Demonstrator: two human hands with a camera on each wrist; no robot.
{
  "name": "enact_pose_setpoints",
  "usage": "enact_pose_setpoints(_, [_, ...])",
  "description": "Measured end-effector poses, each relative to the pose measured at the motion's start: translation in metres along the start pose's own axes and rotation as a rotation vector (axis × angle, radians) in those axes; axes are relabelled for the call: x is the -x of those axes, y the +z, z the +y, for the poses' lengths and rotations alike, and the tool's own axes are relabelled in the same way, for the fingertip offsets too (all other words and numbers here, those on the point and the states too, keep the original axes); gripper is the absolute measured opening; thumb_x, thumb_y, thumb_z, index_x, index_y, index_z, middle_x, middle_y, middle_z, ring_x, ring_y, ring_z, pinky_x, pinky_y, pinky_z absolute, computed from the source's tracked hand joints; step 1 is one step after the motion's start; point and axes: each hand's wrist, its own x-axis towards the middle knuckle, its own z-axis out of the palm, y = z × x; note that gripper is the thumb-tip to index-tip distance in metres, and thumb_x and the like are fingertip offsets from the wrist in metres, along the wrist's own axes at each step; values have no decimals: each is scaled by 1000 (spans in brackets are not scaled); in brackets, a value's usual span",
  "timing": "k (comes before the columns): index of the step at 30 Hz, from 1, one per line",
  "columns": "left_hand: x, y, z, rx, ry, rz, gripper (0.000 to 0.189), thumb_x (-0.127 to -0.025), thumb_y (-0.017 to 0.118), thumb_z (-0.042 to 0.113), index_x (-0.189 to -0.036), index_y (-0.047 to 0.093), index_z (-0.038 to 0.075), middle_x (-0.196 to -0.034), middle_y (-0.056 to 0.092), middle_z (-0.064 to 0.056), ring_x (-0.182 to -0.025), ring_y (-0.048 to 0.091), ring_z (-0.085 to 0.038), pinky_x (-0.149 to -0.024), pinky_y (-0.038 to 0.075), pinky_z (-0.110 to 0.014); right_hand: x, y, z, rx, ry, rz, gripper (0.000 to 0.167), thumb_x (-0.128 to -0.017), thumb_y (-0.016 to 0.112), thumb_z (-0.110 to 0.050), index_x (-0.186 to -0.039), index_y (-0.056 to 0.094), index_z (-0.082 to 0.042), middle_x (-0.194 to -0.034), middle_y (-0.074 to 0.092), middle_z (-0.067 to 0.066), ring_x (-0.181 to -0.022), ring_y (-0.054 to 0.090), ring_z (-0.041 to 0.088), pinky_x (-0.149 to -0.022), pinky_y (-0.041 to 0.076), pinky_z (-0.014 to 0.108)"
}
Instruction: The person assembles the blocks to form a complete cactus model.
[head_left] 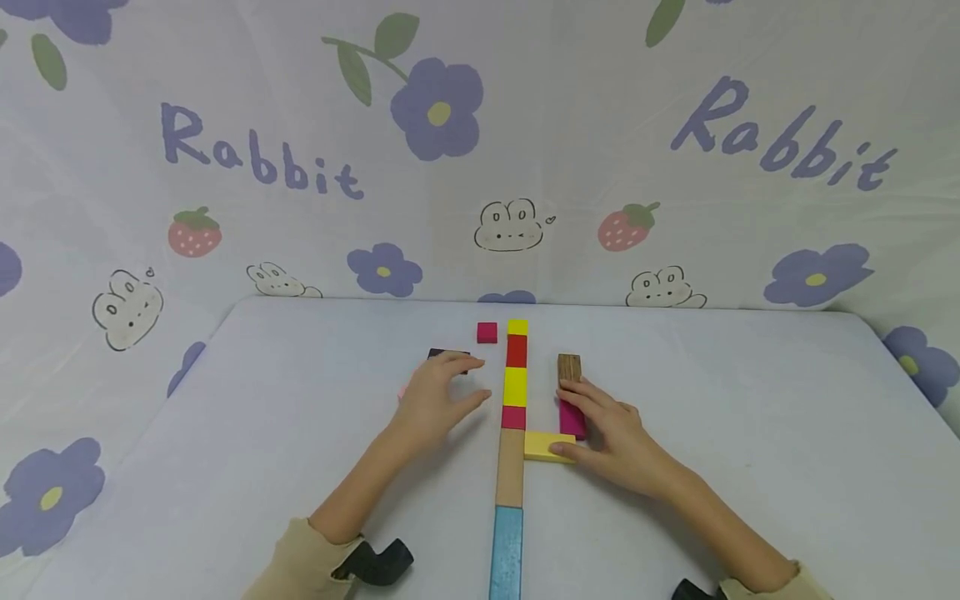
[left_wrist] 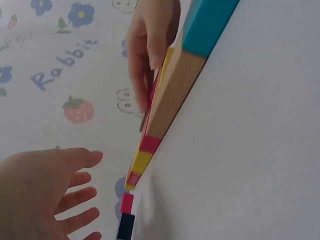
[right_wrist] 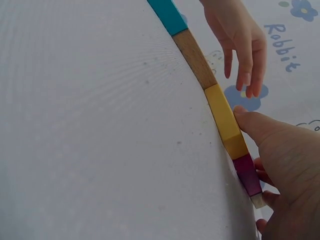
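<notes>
A straight row of coloured blocks runs away from me: a blue block (head_left: pixel 507 550), a tan wooden block (head_left: pixel 511 467), then pink, yellow, red and yellow ones. A yellow block (head_left: pixel 542 445) juts rightward from the tan block. My right hand (head_left: pixel 618 433) rests its thumb on this block's right end. Its fingers lie over a magenta block (head_left: pixel 572 419) and the near end of a dark brown wood-grain block (head_left: pixel 569 367). My left hand (head_left: pixel 435 396) hovers left of the row, fingers spread and holding nothing. A black block (head_left: pixel 442 355) is partly hidden behind it.
A small red-pink block (head_left: pixel 487 332) lies left of the row's far end. Part of a light pink piece (head_left: pixel 402 392) shows beside the left hand. The white tabletop (head_left: pixel 787 400) ends at a printed cloth backdrop (head_left: pixel 570 108).
</notes>
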Motion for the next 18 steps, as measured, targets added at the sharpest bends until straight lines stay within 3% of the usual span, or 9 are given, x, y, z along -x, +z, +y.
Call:
enact_pose_setpoints(8, [-5, -13, -37, 116, -65, 182, 40, -86, 83, 5, -124, 74, -3, -123, 69, -23, -114, 63, -42, -102, 51, -56, 0, 0, 1, -9, -3, 1, 72, -90, 83, -35, -150, 56, -6, -161, 48, 17, -154, 34, 45, -109, 35, 74])
enact_pose_setpoints(12, [-3, -19, -50, 149, -152, 144, 45, -86, 83, 11, -128, 70, -3, -124, 66, -23, -110, 63, -41, -97, 53, -53, 0, 1, 2, -6, -5, 4, 71, -91, 83, -34, -150, 57, -5, -161, 48, 17, -154, 33, 46, -109, 34, 74])
enact_pose_setpoints(18, [0, -25, -59, 82, -253, 86, 48, -86, 84, 21, -126, 67, 0, -118, 66, -20, -105, 64, -36, -90, 51, -48, 1, 2, 4, -3, 2, 2, 72, -91, 83, -34, -151, 56, -5, -161, 47, 17, -154, 33, 45, -110, 34, 75])
